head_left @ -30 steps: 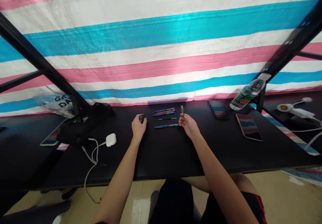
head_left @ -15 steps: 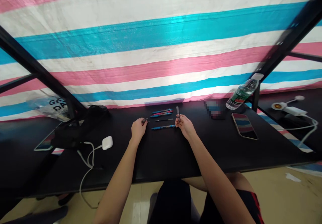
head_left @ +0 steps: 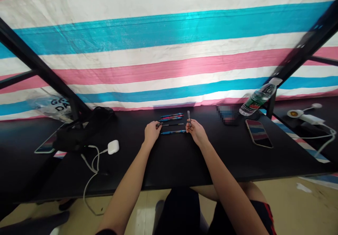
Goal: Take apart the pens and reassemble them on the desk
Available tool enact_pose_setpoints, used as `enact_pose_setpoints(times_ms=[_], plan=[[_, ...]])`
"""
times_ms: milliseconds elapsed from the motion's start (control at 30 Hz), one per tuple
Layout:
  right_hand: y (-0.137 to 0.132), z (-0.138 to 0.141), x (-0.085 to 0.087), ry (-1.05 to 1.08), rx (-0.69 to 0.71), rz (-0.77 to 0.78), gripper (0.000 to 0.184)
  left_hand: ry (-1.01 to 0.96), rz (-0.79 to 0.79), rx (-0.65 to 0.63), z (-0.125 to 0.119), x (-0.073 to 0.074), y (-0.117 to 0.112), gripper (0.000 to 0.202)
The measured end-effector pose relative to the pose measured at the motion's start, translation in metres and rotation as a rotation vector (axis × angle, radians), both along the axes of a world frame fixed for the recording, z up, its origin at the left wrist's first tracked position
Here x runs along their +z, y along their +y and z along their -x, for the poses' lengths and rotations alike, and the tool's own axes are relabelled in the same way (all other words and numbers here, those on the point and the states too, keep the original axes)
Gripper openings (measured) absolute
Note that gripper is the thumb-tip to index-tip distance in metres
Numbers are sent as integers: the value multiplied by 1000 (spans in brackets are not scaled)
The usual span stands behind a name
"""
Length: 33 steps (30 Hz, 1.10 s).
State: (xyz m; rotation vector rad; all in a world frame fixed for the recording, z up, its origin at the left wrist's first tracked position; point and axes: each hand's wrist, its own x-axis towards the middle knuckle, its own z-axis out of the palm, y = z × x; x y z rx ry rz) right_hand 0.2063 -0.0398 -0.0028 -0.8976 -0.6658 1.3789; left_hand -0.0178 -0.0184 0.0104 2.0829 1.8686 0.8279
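Observation:
My left hand (head_left: 151, 132) rests on the black table (head_left: 171, 157) with its fingers pinched on a small dark pen part, right at the left end of a thin dark refill (head_left: 173, 124). My right hand (head_left: 194, 128) is closed around a grey pen barrel (head_left: 188, 115) that it holds upright. Between the hands lies a blue pen (head_left: 173, 132). Just behind it, three more pens (head_left: 171, 117) in blue and pink lie side by side.
A phone (head_left: 258, 137) and a water bottle (head_left: 257, 98) are on the right. At the left are a white earbud case (head_left: 113, 146) with cable, a black bag (head_left: 84, 129) and a tablet (head_left: 44, 146). A striped tarp (head_left: 169, 51) hangs behind.
My left hand has moved right, from open table toward the thin refill's left end. My right hand keeps the barrel upright in nearly the same spot.

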Motion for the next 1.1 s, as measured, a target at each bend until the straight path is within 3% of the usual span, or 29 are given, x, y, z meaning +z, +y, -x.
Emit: enact_pose_setpoints(times_ms=[833,967,1100], plan=[[-3,1,3,2,-4,-15,20,-9,31,-29,-6,2,-3,10],[-3,0,2,6,-8,-21,19,-122,-3,-58,-5,4,-5,11],[-2,-1,1,7,0,-43,20,-412,3,-69,-7,11,-7,16]])
